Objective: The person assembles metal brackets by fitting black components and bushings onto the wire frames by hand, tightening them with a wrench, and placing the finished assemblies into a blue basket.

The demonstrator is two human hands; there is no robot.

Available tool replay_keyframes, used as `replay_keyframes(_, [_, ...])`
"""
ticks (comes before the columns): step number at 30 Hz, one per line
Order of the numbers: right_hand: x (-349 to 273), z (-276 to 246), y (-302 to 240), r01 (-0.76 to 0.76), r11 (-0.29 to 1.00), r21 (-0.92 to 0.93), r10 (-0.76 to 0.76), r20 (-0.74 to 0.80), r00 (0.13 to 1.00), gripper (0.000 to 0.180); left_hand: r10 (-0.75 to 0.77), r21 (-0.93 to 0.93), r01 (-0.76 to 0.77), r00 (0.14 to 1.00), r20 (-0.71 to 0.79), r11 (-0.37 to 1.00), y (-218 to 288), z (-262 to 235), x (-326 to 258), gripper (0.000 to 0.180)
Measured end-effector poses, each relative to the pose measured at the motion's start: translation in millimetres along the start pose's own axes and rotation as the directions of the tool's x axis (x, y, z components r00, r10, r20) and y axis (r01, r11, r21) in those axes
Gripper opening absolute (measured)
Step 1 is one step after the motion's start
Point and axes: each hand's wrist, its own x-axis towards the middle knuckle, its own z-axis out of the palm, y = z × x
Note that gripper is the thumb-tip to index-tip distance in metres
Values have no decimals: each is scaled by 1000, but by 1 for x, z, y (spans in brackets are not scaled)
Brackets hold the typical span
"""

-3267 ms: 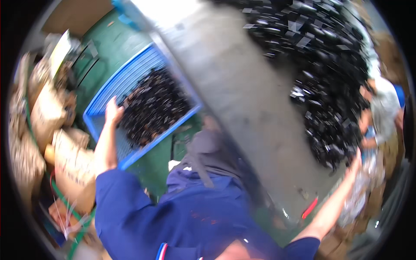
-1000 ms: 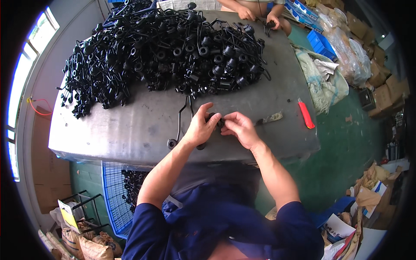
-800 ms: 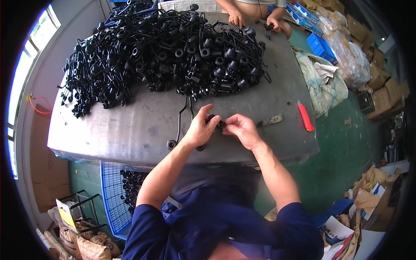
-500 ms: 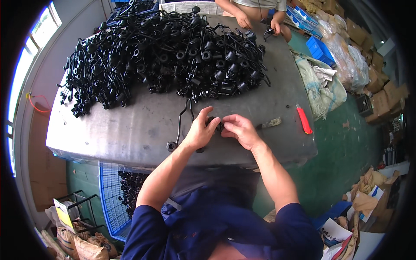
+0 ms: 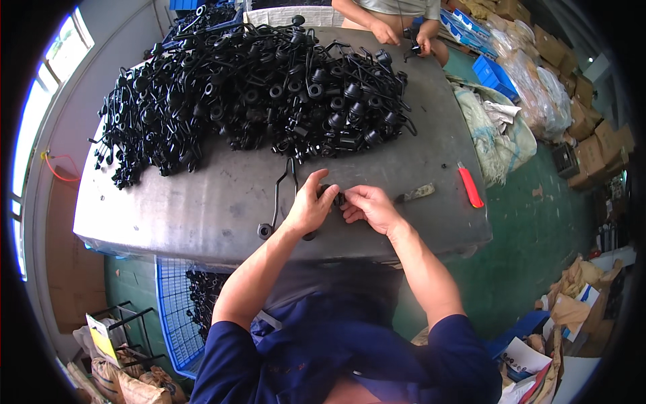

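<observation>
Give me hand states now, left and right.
Left hand: closed on the small black part.
Right hand: fingers pinched on the same small black part.

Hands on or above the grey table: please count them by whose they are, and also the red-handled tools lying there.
Person's own hand: 2, left hand, right hand
Co-worker's hands at far edge: 2
Red-handled knife: 1
Total: 5
</observation>
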Motion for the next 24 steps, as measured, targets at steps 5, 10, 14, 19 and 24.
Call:
replay_keyframes(5, [1,1,3,121,991,-47,-122,-17,992,22,3,-22,-3,1000,-7,1000,-1,1,2,51])
replay_keyframes(10, [-1,7,9,254,967,-32,-256,-64,965,22,-27,-33,27,1000,8,999,1,2,5,50])
replay_keyframes(14, [-3,3,3,124,992,-10,-124,-79,989,18,-44,-18,45,999,15,999,3,1,9,52])
replay_keyframes(19, [-9,-5,2,338,536,-773,-593,-60,803,20,6,266,-26,997,77,964,10,5,21,67])
replay_keyframes(24, [-21,-7,-8,238,76,-968,-737,106,667,40,131,381,-151,988,78,912,23,2,28,67])
